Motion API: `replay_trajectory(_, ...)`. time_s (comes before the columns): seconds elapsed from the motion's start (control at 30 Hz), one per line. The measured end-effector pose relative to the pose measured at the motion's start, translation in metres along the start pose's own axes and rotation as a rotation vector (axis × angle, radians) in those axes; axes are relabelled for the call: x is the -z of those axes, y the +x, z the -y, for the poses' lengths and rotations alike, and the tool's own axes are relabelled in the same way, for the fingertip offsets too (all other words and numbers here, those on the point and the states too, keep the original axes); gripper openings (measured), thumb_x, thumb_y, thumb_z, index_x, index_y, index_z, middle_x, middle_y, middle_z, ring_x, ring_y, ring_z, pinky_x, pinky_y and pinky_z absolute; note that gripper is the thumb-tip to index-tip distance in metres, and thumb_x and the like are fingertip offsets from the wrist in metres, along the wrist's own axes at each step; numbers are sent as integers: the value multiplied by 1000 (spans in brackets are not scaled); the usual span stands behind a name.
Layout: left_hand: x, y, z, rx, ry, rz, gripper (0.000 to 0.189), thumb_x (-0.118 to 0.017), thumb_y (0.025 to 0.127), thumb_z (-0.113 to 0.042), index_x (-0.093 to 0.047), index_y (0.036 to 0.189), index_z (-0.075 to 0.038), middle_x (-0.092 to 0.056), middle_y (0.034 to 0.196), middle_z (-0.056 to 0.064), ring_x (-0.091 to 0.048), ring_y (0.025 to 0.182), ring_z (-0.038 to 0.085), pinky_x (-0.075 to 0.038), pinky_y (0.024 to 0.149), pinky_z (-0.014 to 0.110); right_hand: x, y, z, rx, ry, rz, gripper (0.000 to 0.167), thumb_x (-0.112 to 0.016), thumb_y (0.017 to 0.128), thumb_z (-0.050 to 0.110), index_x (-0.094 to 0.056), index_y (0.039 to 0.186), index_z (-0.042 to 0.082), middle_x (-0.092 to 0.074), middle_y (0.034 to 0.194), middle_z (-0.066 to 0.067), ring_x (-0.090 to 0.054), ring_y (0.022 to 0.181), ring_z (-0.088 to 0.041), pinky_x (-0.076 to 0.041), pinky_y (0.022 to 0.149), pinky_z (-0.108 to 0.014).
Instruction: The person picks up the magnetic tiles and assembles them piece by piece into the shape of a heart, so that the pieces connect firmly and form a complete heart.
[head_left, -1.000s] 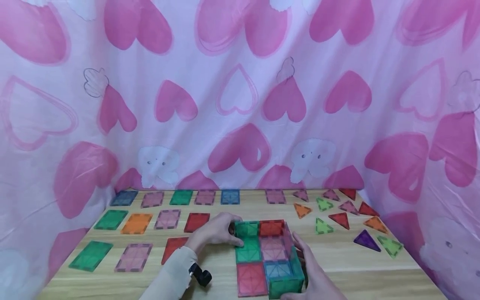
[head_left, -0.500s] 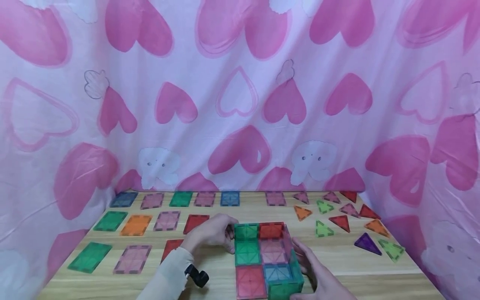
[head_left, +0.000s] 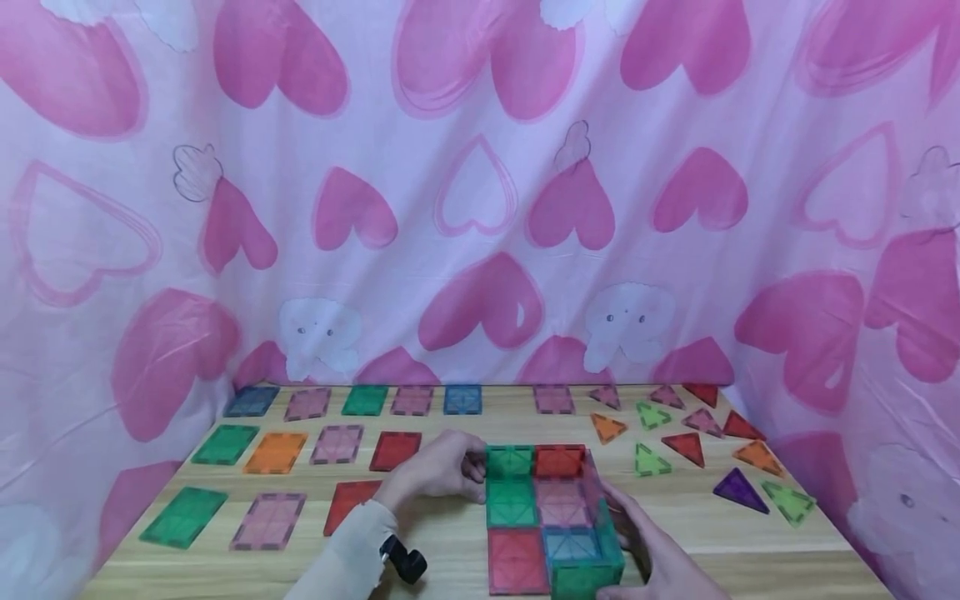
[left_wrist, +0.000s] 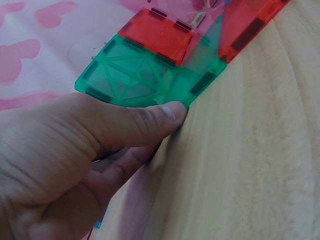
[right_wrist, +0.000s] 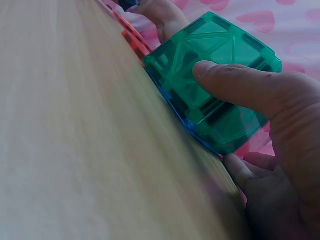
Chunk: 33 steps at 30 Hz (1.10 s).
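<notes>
A low open structure of translucent magnetic tiles [head_left: 517,504] lies on the table in the head view. Its floor joins green, pink, red and blue squares. Walls stand along the back, the right side and the front right. My left hand [head_left: 442,468] is at the back left corner; in the left wrist view its thumb [left_wrist: 167,114] lies on the corner of the green tile [left_wrist: 132,75], fingers curled behind. My right hand [head_left: 652,546] grips the front right corner. In the right wrist view its thumb [right_wrist: 225,80] presses the green front wall [right_wrist: 210,50], with fingers around the side.
Loose square tiles, such as an orange square [head_left: 276,452] and a red square [head_left: 352,506], lie in rows on the left. Several triangle tiles, among them a purple triangle [head_left: 740,490], are scattered at right. A heart-patterned curtain [head_left: 480,200] surrounds the wooden table [head_left: 750,550].
The left thumb has come off the inside of the green tile to its outer corner. The tile structure has shifted slightly right, with both hands alongside it.
</notes>
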<state>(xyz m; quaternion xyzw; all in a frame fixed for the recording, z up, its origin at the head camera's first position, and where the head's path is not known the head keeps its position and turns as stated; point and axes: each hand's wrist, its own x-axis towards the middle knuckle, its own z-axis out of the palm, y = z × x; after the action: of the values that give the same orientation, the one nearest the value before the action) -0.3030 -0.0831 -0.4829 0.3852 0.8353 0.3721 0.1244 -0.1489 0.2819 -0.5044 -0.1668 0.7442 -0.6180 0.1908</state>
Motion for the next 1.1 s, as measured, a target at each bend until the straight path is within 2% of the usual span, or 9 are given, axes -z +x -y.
replay_trajectory(0.1,0,3,-2,3,13,-3,26,-97,86,-4,-73,95,-13,-72,91,-3,-71,83,2,-61,80,22,2,-2,1,-27,-9,-20,113,-84,102,12,0,179,13,-17,180,-32,-34,162,-46,-49,108,-17)
replay_trajectory(0.17,1,5,-4,9,56,-15,26,-95,87,-4,-75,99,-14,-71,93,-3,-69,85,4,-60,81,23,2,-1,1,-40,-12,-27,114,-84,101,13,0,179,14,-18,180,-32,-29,161,-55,-49,107,-17)
replay_trajectory(0.3,7,10,-3,12,204,-102,35,-91,91,-3,-79,123,-11,-73,113,-1,-69,105,14,-61,96,32,2,1,1,-64,-21,-37,115,-85,101,15,-1,179,17,-20,180,-31,-29,161,-55,-49,105,-17)
replay_trajectory(0.4,10,13,5,-1,325,-202,50,-87,94,-6,-72,141,-2,-70,138,12,-64,131,31,-54,115,48,1,1,2,-64,-41,-42,116,-87,100,16,-2,179,16,-21,180,-30,-29,161,-55,-48,105,-15)
replay_trajectory(0.57,11,14,18,89,424,-264,62,-78,104,-19,-56,155,9,-52,163,29,-46,154,48,-40,124,66,-1,-2,2,-32,-35,-20,113,-84,101,13,-2,179,12,-20,179,-32,-29,160,-57,-49,107,-17)
replay_trajectory(0.63,12,13,20,124,452,-263,60,-76,106,-21,-57,155,7,-54,161,29,-50,151,48,-42,122,67,-2,-2,3,-33,-22,-13,112,-83,102,12,-1,179,12,-19,179,-32,-28,161,-57,-49,108,-18)
replay_trajectory(0.83,15,14,15,129,462,-293,41,-79,104,-15,-73,143,-3,-65,137,20,-63,123,35,-56,110,54,-1,-4,9,-71,-95,-68,113,-87,100,19,-6,179,20,-26,179,-25,-33,160,-51,-46,105,-13)
replay_trajectory(1.0,14,13,11,165,373,-270,34,-90,96,-16,-79,127,-7,-61,150,22,-57,137,38,-53,115,56,0,-5,7,-65,-113,-68,112,-86,101,19,-6,179,22,-28,179,-24,-35,160,-49,-47,105,-14)
replay_trajectory(1.1,13,10,8,175,345,-250,38,-96,91,-18,-78,123,-10,-64,148,21,-58,135,38,-53,114,57,1,-5,4,-71,-115,-69,112,-86,101,20,-6,179,22,-28,179,-24,-34,160,-49,-46,105,-13)
